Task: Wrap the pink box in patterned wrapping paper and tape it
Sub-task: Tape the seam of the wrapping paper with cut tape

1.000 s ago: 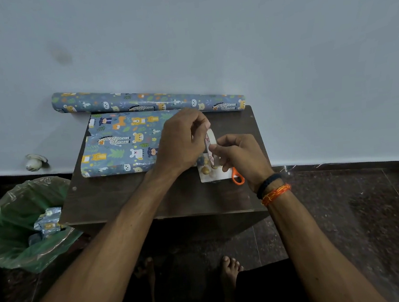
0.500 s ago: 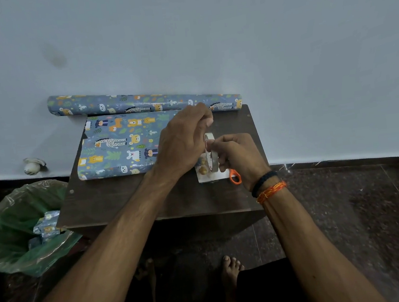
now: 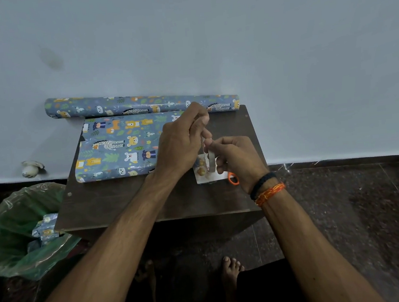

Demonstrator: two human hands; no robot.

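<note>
View from head cam, looking down at a small dark wood counter (image 3: 130, 204) set against a pale blue wall. On its left half lies the box (image 3: 117, 147), already covered in blue wrapping paper w/ cartoon animals; no pink shows. Behind it, along the wall, lies the paper roll (image 3: 139, 105), same print. Both hands meet over the counter's right side. The right hand (image 3: 237, 158) has fingers curled round a tape roll (image 3: 211, 158), held upright on edge, thumb on top. The left hand (image 3: 180, 145) is raised just beside it, fingers (image 3: 202, 118) bunched and pinching at the top of the tape roll, apparently on the tape end, though the strip itself is too thin to make out. Under the hands lies a white paper scrap (image 3: 203, 177) w/ animal print, and the orange handle of scissors (image 3: 233, 178) pokes out below the right wrist, which wears a black band and an orange thread. Left of the counter, on the dark floor, stands a bin w/ green liner (image 3: 8, 235) holding paper offcuts. Bare feet show below.
</note>
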